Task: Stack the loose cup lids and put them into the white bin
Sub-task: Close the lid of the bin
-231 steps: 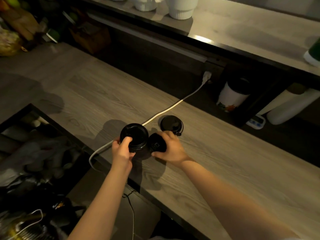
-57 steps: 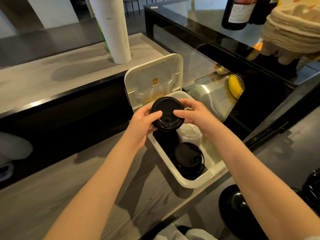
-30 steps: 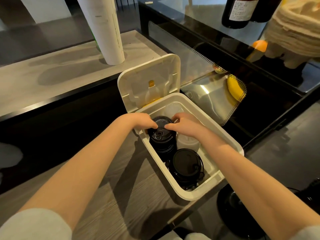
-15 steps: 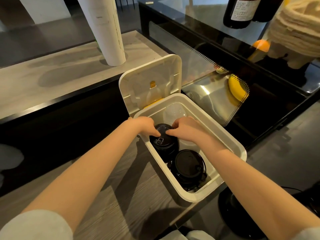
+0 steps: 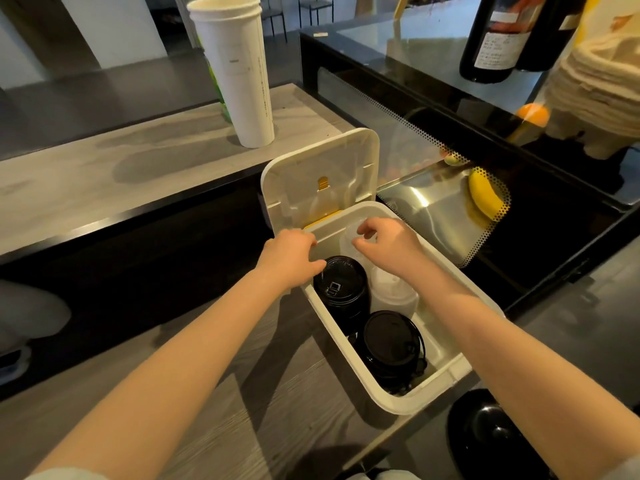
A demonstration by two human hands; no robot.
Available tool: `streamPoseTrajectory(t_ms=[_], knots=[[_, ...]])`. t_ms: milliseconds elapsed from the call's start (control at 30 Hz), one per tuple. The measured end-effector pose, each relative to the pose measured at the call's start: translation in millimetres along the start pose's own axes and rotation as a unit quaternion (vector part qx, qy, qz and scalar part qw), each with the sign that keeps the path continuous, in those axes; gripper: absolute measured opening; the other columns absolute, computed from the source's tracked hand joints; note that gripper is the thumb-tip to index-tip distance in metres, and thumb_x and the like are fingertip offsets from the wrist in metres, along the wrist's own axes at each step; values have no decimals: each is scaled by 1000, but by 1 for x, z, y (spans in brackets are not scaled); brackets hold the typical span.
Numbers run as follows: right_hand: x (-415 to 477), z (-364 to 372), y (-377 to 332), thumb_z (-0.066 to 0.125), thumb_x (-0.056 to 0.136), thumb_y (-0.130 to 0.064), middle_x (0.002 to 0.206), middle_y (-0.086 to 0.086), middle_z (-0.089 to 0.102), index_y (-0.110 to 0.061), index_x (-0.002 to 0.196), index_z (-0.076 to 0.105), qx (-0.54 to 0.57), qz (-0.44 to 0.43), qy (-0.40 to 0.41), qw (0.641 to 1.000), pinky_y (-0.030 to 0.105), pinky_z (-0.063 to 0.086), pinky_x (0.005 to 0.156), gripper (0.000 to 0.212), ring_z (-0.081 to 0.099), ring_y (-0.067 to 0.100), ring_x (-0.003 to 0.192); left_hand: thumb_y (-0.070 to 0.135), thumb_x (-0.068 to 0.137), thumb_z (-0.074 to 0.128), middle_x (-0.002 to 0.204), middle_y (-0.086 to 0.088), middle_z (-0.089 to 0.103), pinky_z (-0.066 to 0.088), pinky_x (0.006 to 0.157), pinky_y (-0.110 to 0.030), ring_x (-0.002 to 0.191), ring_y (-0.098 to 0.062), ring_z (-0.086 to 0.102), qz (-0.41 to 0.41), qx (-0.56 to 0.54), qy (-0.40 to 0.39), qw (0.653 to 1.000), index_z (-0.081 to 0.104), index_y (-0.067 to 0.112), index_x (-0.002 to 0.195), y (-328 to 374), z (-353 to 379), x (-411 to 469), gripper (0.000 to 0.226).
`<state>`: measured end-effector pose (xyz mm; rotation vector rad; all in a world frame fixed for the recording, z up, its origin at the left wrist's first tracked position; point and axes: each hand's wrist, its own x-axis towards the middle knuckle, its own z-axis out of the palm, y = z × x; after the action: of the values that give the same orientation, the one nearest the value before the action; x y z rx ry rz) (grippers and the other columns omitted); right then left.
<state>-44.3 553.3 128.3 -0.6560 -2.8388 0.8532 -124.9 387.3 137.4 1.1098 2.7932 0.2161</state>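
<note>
Head view: black lid stack (image 5: 341, 284) in white bin (image 5: 398, 405); left grip (image 5: 291, 258), right grip (image 5: 388, 244) slack.

Both bare forearms (image 5: 194, 344) reach forward. The left hand (image 5: 290, 258) hangs palm down, fingers loosely curled, thumb stretched rightward; the right hand (image 5: 390, 244) hovers just beside it, fingers bent and relaxed, holding nothing

No legible text anywhere. Bottle label (image 5: 493, 51), top right: several printed lines, too small & blurred to read. White cups (image 5: 239, 71): faint printed marks on the side, unreadable. Black lid (image 5: 341, 282) in the bin: raised lettering round the rim, can't be made out.
</note>
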Motion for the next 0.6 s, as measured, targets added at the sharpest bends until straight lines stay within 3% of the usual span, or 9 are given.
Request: streamPoseTrajectory(t_ms=[200,267,400,500,600], knots=[[39,-33,-37,57,86,-28,129,7,53,-14,130,51,-72,-148,92,982,39,42,97,47,48,27,120,31,90,53,127,-6,50,41,96,-36,119,-22,42,9,-29,198,980,51,11,128,-6,-53,4,42],[54,-47,-49,59,85,-28,138,8,45,-16,137,44,-102,-178,116,972,43,41,100,55,41,28,126,31,90,54,130,-6,45,40,97,-35,121,-22,40,-5,-45,224,974,47,11,131,-7,-71,10,46],[84,-70,-61,59,88,-35,152,6,27,-21,146,28,-201,-190,66,959,44,30,110,68,24,27,139,34,92,52,134,-9,42,38,98,-37,124,-26,38,-61,-48,154,985,41,10,135,-12,-90,25,51],[97,-81,-65,56,89,-46,149,4,35,-23,145,30,-257,-193,-4,947,42,33,109,67,31,25,136,37,93,50,124,-11,47,40,91,-36,119,-27,39,-83,-40,110,990,47,9,125,-14,-96,34,43],[101,-89,-67,48,88,-59,137,3,45,-25,137,42,-244,-182,-33,952,43,40,100,60,39,25,126,40,94,46,112,-11,50,42,86,-37,110,-28,45,-92,-56,91,990,57,10,113,-12,-99,41,38]])
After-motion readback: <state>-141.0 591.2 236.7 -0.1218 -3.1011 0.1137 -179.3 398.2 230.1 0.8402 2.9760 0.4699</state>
